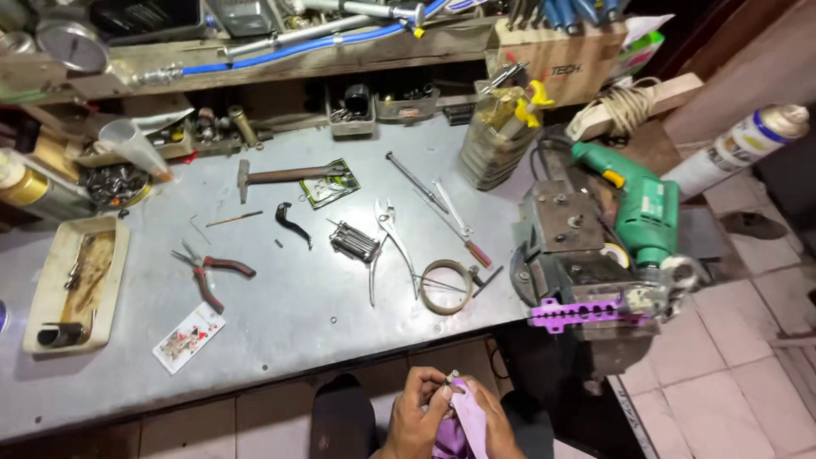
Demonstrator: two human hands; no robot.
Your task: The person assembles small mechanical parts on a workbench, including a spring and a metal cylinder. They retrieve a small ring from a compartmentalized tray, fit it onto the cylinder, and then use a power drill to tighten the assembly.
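Observation:
My two hands meet low at the frame's bottom, below the front edge of the grey workbench [280, 327]. My left hand [416, 416] pinches a small metal piece [452, 378] against the top of a purple plastic part [469, 418]. My right hand [493, 425] grips that purple part from the right side. Both hands are cut off by the frame's lower edge.
On the bench lie red-handled pliers [208, 274], a hammer [285, 176], silver pliers [387, 242], a tape ring [446, 286], screwdrivers [442, 208], a playing card [189, 337] and a cream tray [72, 285]. A vise [578, 255] clamps a purple bracket [578, 313] beside a green drill [642, 204].

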